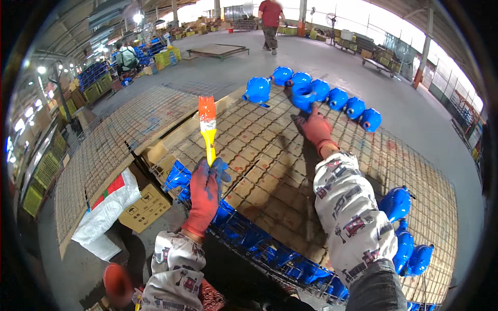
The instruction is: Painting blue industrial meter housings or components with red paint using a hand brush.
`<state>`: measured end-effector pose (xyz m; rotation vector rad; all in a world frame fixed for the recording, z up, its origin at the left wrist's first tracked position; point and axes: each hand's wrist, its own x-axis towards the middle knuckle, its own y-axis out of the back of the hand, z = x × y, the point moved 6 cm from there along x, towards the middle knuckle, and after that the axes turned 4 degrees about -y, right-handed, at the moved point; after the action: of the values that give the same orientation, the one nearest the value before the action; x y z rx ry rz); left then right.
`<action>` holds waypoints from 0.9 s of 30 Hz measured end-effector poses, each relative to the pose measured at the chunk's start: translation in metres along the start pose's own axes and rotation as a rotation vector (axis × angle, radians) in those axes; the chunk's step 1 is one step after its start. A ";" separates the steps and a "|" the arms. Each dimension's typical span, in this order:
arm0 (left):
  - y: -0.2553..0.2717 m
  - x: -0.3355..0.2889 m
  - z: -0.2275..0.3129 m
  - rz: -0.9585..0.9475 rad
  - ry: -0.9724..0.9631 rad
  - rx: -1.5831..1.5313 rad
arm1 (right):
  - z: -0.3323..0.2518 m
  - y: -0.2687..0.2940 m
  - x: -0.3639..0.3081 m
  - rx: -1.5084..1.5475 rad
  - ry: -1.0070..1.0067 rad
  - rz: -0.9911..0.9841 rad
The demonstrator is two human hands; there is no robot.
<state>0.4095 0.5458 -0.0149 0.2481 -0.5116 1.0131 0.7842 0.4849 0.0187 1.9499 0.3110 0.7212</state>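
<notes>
"Held what?"
"Clasped an upright paintbrush [208, 127] in the closed left hand [205, 189]."
"Touched what?"
"With the nearer right hand [317, 127], touched a blue casting [301, 102] ahead, at the far edge of the bench [270, 179]; couldn't tell openness or grip."

Brush handle [209, 145] partly hidden

Left glove [204, 193] showing red, blue stains; above its grip, brush handle [209, 141] showing yellow, bristles [207, 108] orange-red. Right glove [317, 127] showing red, part [301, 102] at its fingertips blue. Below grips, white sleeves [358, 217] carrying grey-and-red vehicle prints.
</notes>
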 end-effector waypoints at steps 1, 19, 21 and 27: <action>0.000 0.000 -0.001 -0.021 0.009 0.034 | 0.002 -0.007 0.003 -0.020 -0.020 0.017; -0.003 0.004 0.015 0.027 -0.302 0.422 | 0.016 0.245 -0.083 0.241 0.457 0.117; -0.004 0.004 0.017 0.028 -0.373 0.496 | 0.032 0.267 -0.116 0.251 0.448 -0.097; -0.002 0.006 0.008 0.015 -0.321 0.497 | 0.071 0.202 -0.182 -0.147 0.693 -0.678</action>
<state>0.4116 0.5451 -0.0046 0.8602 -0.5442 1.1110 0.6657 0.2470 0.1083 1.2656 1.2305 0.8947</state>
